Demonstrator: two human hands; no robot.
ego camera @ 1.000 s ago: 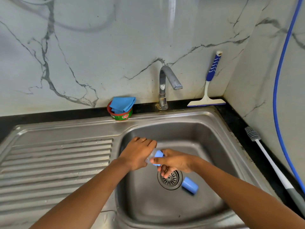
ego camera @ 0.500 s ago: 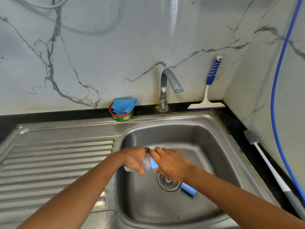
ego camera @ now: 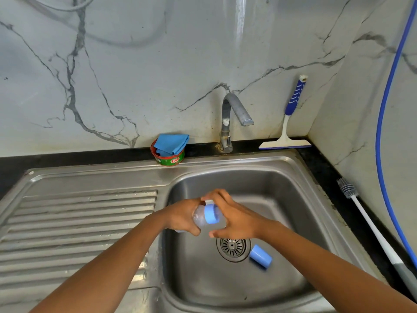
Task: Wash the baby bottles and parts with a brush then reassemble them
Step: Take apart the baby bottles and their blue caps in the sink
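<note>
On the sink floor, toward the near right corner of the basin, a blue cap (ego camera: 260, 258) is seen lying on its side just beside the drain (ego camera: 233, 246), where it lay a second ago. Above the near left part of the basin, the baby bottle (ego camera: 199, 216) has been carried away from over the drain toward the left wall and turned, so that its blue collar ring (ego camera: 211, 213), largely covered half a second ago, is now exposed between the hands. The clear body is wrapped by the curled fingers of the left hand (ego camera: 182, 216); the teat end beyond the ring is enclosed by the right hand (ego camera: 234, 220), fingers bent over the top and thumb hooked beneath. An unscrewing of the ring is judged to be under way, so that the parts can be scrubbed separately. The bottle is held nearly level, its long axis running left to right across the basin, its neck pointed right and slightly toward the far edge. The bottle brush (ego camera: 370, 222) is left untouched on the counter along the sink's right edge. At the far edge, a soap tub (ego camera: 170, 159) and the tap (ego camera: 228, 118) are seen, with no water visibly running.
</note>
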